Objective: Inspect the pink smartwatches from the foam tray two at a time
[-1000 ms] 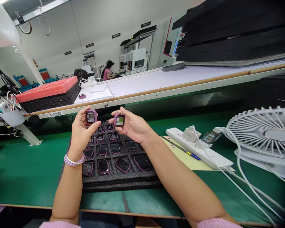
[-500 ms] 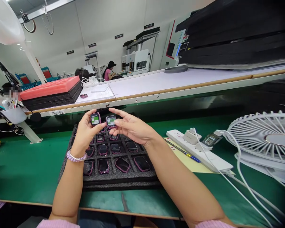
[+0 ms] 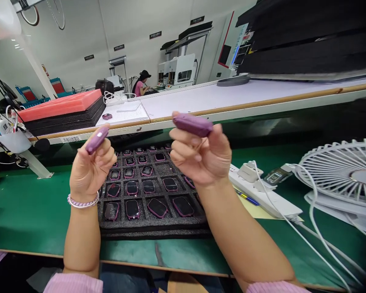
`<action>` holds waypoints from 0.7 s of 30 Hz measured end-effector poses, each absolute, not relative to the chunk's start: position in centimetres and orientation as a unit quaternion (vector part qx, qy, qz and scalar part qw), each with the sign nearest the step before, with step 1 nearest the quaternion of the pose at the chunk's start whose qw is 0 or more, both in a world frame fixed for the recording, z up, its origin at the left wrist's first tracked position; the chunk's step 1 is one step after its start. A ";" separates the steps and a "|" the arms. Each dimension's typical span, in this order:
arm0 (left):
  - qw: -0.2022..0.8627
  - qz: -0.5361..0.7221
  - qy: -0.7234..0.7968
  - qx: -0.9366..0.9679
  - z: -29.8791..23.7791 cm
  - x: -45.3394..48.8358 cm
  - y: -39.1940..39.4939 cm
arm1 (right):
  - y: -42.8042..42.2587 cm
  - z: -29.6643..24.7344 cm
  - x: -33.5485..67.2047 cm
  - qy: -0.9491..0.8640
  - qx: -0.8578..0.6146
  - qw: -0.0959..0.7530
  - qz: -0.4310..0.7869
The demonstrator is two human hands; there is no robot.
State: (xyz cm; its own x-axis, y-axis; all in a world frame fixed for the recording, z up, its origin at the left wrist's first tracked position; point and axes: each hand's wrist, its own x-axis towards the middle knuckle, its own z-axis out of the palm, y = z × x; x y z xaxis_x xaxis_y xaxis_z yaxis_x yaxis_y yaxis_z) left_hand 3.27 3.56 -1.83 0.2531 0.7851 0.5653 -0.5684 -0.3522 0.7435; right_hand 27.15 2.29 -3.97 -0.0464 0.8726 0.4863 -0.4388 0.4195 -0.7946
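Pinched in my left hand [image 3: 90,173] is a purple smartwatch body [image 3: 97,139] without a strap, turned so its narrow edge faces me. My right hand [image 3: 203,156] grips a second purple smartwatch case [image 3: 193,124] between thumb and fingers, also edge-on, its screen out of sight. Both hands are raised and apart, above a dark foam tray [image 3: 125,223]. Several strapless watches with purple rims lie in the tray's square compartments, among them a watch [image 3: 132,209] in the front row. My right hand and wrist cover part of the tray's right side.
Right of the tray are a white power strip [image 3: 274,203] with plugs and cables, a blue pen [image 3: 247,197] and a white fan [image 3: 347,183]. The shelf [image 3: 171,110] behind holds pink foam [image 3: 61,106], papers, another watch [image 3: 107,116] and black stacked sheets. A person [image 3: 140,85] sits far back.
My hands have moved apart and the right one has risen. Both watches have been turned from showing lit green-and-white screens to showing their purple edges.
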 end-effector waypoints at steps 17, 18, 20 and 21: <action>0.459 0.674 0.106 0.568 -1.2 2.7 3.3 | 2.7 -3.7 27.7 -0.519 -0.291 0.673 0.438; 0.461 0.673 0.107 0.568 -1.2 2.8 3.3 | 2.8 -3.7 27.6 -0.516 -0.287 0.673 0.445; 0.479 0.665 0.105 0.563 -1.3 2.9 3.5 | 3.1 -3.9 27.4 -0.517 -0.255 0.671 0.466; 0.493 0.659 0.102 0.559 -1.3 3.0 3.6 | 3.2 -4.1 27.3 -0.519 -0.231 0.669 0.479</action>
State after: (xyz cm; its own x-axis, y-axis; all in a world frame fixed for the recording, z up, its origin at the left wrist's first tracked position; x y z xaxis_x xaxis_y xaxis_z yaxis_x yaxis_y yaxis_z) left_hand 2.99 3.59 -1.33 0.1100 0.7640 0.6358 -0.5350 -0.4936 0.6857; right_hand 27.33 3.22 -4.05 0.0015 0.8810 0.4731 -0.4010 0.4339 -0.8068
